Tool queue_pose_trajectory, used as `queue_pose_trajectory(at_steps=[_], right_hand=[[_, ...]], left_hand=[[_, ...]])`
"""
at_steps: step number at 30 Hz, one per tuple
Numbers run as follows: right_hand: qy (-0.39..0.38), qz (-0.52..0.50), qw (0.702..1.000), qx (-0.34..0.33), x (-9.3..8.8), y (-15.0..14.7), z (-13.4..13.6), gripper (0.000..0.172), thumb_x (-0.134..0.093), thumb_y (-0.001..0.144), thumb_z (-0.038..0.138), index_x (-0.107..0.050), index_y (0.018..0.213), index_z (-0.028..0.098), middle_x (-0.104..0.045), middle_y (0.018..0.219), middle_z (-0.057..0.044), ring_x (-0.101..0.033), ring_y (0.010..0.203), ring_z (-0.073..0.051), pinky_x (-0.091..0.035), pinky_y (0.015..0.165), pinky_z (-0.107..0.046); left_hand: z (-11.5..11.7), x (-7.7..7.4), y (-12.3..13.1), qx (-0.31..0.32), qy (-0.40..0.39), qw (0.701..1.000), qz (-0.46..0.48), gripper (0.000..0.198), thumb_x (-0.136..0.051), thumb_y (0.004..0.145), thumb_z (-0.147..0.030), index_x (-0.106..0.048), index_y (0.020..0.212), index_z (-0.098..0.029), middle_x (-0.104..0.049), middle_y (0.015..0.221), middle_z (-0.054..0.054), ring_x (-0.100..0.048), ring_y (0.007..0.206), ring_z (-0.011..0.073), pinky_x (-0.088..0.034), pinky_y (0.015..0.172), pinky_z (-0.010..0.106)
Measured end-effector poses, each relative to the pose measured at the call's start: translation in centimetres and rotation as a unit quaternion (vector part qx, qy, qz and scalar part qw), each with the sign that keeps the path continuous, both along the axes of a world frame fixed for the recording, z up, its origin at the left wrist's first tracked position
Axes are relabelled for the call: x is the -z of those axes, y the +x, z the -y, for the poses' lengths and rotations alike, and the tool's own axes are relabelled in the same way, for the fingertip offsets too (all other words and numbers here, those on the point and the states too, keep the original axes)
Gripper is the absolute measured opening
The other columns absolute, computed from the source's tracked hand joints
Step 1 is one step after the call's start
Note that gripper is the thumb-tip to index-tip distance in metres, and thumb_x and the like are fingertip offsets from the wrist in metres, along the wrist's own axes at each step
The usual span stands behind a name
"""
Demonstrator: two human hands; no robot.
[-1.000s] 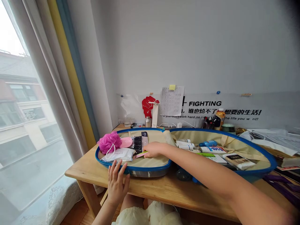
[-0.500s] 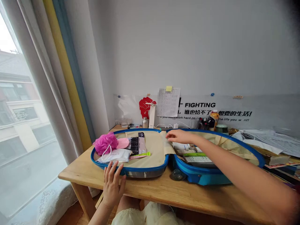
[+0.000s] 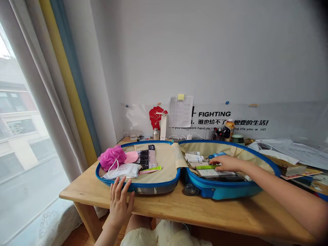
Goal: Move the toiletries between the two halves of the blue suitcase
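Head view, left hand (image 3: pixel 120 202), fingers spread, empty, at the blue suitcase (image 3: pixel 156 185), right hand (image 3: pixel 227 163), fingers bent by a green strip (image 3: pixel 205 167), hold unclear

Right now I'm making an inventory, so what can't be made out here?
Head view: what, if anything, the right hand has in its grip; the hand itself hides it.
Head view: lettering on the white capped tubes; too small.
Head view: part of the inside of the blue-rimmed suitcase; right forearm covers it.
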State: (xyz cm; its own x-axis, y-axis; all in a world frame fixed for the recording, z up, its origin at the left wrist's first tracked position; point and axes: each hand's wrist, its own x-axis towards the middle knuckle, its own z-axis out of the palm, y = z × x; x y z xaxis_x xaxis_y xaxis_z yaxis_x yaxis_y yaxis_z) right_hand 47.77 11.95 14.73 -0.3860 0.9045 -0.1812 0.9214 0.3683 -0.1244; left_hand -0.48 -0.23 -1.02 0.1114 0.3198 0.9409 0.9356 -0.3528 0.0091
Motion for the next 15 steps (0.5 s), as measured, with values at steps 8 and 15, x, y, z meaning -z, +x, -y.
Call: queue_pose_trajectory(at_steps=[8, 15], right_hand=[[0.025, 0.036, 0.999, 0.008, 0.9, -0.9, 0.4, 0.033, -0.057, 0.067, 0.032, -0.067, 0.097, 0.022, -0.07, 0.098, -0.01, -0.066, 0.086, -0.025, -0.049, 0.076, -0.035], [0.04, 0.027, 0.998, 0.032, 0.6, -1.3, 1.1, 0.024, -0.058, 0.064, 0.03, -0.061, 0.086, 0.022, -0.07, 0.089, -0.009, -0.065, 0.082, -0.027, -0.047, 0.072, -0.036]], left_hand=[[-0.1, 0.0, 0.0, -0.002, 0.002, 1.0, 0.0, 0.067, -0.052, 0.094, -0.016, -0.028, 0.155, -0.026, -0.041, 0.154, 0.012, -0.021, 0.152, 0.0255, -0.017, 0.125, 0.048], [0.0, 0.1, 0.2, -0.009, -0.005, 1.0, 0.01, 0.066, -0.052, 0.094, -0.018, -0.028, 0.156, -0.028, -0.042, 0.154, 0.011, -0.025, 0.151, 0.0291, -0.02, 0.123, 0.054]])
